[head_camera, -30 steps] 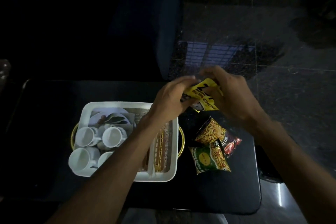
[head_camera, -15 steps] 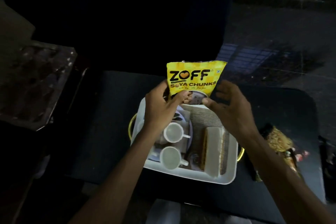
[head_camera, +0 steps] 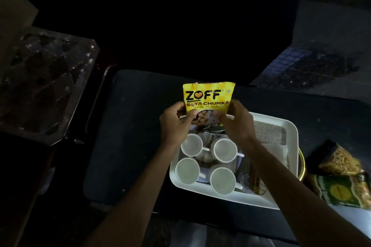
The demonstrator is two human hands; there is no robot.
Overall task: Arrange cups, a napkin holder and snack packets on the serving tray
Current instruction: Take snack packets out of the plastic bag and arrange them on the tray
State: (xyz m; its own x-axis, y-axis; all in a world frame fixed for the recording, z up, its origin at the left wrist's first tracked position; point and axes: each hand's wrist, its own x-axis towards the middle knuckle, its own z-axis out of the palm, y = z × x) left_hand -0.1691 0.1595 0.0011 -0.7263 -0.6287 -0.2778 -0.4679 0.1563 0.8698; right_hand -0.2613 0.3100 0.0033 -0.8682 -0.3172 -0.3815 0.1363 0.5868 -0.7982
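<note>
table (head_camera: 128, 146) dark, white tray (head_camera: 289, 126) on it, four cups (head_camera: 224, 150) packed at its left side. yellow packet (head_camera: 208, 96) upright above the tray's far edge, left hand (head_camera: 174, 122) and right hand (head_camera: 237, 120) each pinching a lower corner. risk: set down there, it lands on cups and tips one.

A yellow ZOFF soya chunks packet (head_camera: 208, 96) stands upright, label facing the camera, over the far left end of the white serving tray (head_camera: 291, 126), pinched at its lower corners by the left hand (head_camera: 176, 124) and right hand (head_camera: 236, 122). Four white cups (head_camera: 191, 145) sit mouth-up in a two-by-two block in the tray's left half, with a gold-toned napkin holder (head_camera: 256, 183) partly hidden just to their right. A clear-fronted packet of yellow snack (head_camera: 339, 160) and a green packet (head_camera: 337, 190) lie touching on the table just right of the tray.
</note>
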